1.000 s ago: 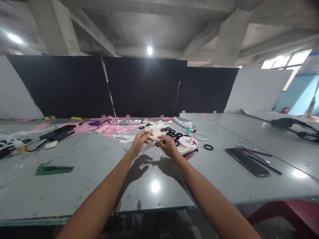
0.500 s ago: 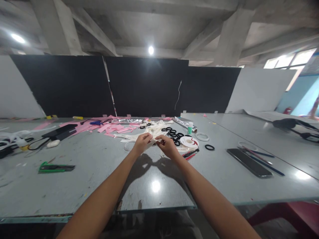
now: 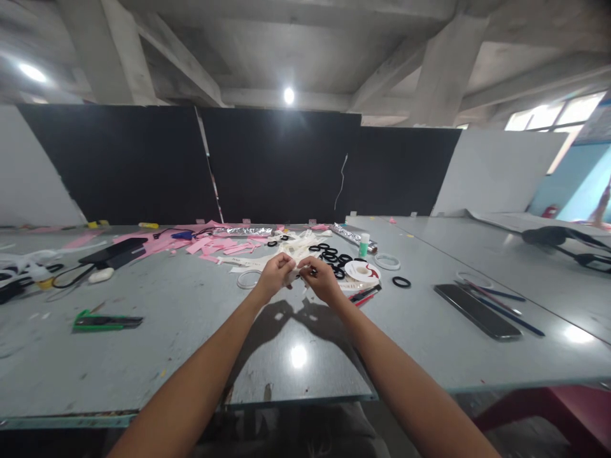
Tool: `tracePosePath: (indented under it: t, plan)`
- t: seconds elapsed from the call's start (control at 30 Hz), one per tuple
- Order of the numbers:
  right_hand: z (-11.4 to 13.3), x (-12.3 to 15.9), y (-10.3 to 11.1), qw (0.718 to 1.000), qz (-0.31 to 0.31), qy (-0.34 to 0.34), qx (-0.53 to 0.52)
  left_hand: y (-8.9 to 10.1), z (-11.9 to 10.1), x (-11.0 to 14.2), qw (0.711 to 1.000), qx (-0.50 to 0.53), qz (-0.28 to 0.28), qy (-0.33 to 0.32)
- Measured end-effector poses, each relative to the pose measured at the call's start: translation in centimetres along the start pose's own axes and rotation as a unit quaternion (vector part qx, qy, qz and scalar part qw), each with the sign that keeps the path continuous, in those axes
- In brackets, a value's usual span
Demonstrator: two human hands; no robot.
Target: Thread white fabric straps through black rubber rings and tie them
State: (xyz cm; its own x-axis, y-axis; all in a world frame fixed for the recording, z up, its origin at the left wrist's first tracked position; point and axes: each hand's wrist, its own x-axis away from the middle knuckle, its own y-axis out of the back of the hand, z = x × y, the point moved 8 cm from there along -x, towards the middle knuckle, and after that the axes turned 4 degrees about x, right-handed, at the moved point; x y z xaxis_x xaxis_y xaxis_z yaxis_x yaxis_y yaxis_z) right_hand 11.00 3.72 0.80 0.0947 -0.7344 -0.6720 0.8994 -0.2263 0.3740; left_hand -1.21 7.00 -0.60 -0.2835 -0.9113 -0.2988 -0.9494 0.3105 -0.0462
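Note:
Above the grey table my left hand (image 3: 278,275) and my right hand (image 3: 319,277) are close together with fingers pinched. Between them is a short stretch of cream ribbon (image 3: 296,270), partly covered by the fingers. Behind the hands lies a tangled heap of cream ribbon (image 3: 305,243). Several black rings (image 3: 329,254) are piled to the right of it. A white ribbon spool (image 3: 363,271) with a red mark lies beside my right hand, and a red and black cutter (image 3: 365,295) is in front of it. A clear ring (image 3: 249,278) rests left of my left hand.
A green cutter (image 3: 107,321) lies on the left of the table (image 3: 191,331). Farther back are pink strips (image 3: 229,246), a foil roll (image 3: 245,232) and a green-white glue bottle (image 3: 364,245). To the right are a phone (image 3: 475,310), pencils and a black ring (image 3: 401,282).
My left hand has turned slightly and shifted a little to the right. The ribbon between the fingers has changed shape, with less of it showing. The table items have stayed put.

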Motion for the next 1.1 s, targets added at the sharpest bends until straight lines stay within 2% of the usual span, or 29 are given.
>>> tracePosePath:
  t: [0.1,0.23,0.4,0.5,0.7,0.87,1.0,1.1]
  plan:
    - [-0.3,0.0,-0.2,0.999,0.009,-0.026,-0.037,0.4,0.1,0.0,1.0,-0.004,-0.026,-0.005]
    - [-0.3,0.1,0.1,0.996,-0.011,-0.046,-0.07,0.8,-0.2,-0.1,0.998,-0.025,-0.042,-0.025]
    - [-1.2,0.4,-1.2,0.975,0.027,-0.147,-0.162,0.0,-0.3,-0.1,0.997,-0.055,0.0,-0.053]
    - [-1.7,0.5,-1.8,0.966,0.042,-0.178,-0.181,0.0,-0.1,0.0,0.998,-0.052,-0.005,-0.045]
    - [-1.8,0.2,-1.4,0.957,0.017,-0.167,-0.236,0.1,-0.6,0.0,0.997,-0.067,-0.004,-0.043]
    - [-1.8,0.1,-0.7,0.958,-0.003,-0.154,-0.244,0.9,-0.7,-0.3,0.997,-0.03,-0.041,-0.054]
    - [-2.3,0.1,0.0,0.962,-0.048,-0.166,-0.211,0.9,-0.6,-0.5,0.996,-0.031,-0.034,-0.08]
    - [-2.4,0.2,0.1,0.956,-0.066,-0.17,-0.228,0.5,-0.5,-0.5,0.996,-0.027,-0.016,-0.084]
